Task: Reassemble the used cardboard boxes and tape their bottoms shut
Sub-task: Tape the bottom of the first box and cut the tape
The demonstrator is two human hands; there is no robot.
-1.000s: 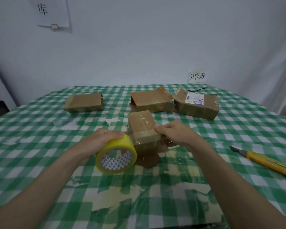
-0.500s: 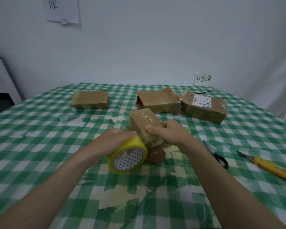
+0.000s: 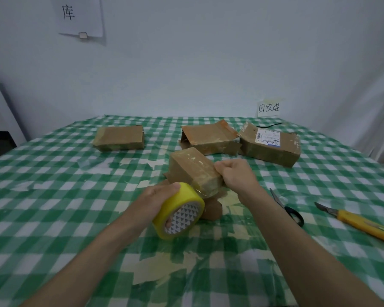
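A small brown cardboard box (image 3: pixel 192 168) stands tilted on the checked table, its taped end facing up. My left hand (image 3: pixel 157 197) grips a yellow roll of tape (image 3: pixel 180 214) just in front of the box, and a clear strip runs from the roll onto the box's near edge. My right hand (image 3: pixel 236 173) is curled against the box's right side, holding it. Three more brown boxes lie farther back: one at the left (image 3: pixel 120 140), an open-ended one in the middle (image 3: pixel 208 137), and one with a white shipping label (image 3: pixel 269 144) at the right.
Black-handled scissors (image 3: pixel 286 207) lie right of my right forearm. A yellow utility knife (image 3: pixel 359 222) with its blade out lies at the far right. The green checked tablecloth (image 3: pixel 53 196) has worn patches. Paper signs hang on the white wall.
The box has turned and tipped under my right hand. My left hand has drawn the roll down and toward me, pulling tape over the box's edge. The camera has shifted, bringing the scissors into view.
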